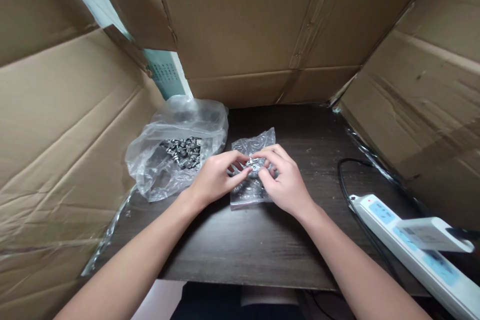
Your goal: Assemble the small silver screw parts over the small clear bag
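Note:
Near the middle of the dark table, my left hand (217, 176) and my right hand (285, 180) meet over a small clear plastic bag (243, 197). Between their fingertips is a small metal part (253, 162), gripped from both sides; its exact shape is too small to tell. The small bag lies flat beneath, partly hidden by my hands. To the left, a larger clear plastic bag (195, 114) stands open, with many small metal parts (184, 152) inside.
Cardboard walls (255, 20) enclose the dark tabletop (240, 245) at the back and both sides. A white power strip (412, 255) with a plugged-in white adapter (431, 234) and a black cable (340, 172) lies at the right.

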{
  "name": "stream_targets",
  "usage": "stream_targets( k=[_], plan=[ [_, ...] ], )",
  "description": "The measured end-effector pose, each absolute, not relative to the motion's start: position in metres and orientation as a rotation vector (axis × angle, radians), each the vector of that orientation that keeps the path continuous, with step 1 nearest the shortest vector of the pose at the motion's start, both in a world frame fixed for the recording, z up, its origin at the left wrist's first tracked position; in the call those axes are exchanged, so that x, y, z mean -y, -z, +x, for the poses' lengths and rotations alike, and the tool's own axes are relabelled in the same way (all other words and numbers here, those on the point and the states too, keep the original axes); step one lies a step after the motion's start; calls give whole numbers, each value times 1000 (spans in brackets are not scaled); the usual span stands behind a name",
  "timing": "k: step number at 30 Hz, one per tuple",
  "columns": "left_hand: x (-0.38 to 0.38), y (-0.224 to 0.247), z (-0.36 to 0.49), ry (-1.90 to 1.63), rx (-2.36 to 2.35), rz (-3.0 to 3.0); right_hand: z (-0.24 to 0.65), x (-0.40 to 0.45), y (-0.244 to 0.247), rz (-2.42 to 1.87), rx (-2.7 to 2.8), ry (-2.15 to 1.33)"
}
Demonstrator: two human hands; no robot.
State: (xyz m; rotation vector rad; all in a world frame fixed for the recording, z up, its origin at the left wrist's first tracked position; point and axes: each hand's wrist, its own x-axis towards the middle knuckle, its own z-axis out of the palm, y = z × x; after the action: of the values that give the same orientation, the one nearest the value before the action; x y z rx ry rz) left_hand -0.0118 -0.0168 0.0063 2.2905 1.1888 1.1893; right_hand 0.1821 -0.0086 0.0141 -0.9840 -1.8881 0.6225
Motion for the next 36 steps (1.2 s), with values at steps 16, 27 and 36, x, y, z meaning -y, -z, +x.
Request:
stream_targets(
  k=[16, 27, 36],
  plan=[
    [18, -8, -10, -1235, -1259, 2260, 183, 9, -14, -917, 1829, -463],
    [18, -8, -11, -1214, -1186, 2365, 184, 6, -7, -1109, 1940, -680],
    [19, -7, -11, -1199, -1177, 2373, 180, 8, -9, -1054, 1976, -724]
  ],
)
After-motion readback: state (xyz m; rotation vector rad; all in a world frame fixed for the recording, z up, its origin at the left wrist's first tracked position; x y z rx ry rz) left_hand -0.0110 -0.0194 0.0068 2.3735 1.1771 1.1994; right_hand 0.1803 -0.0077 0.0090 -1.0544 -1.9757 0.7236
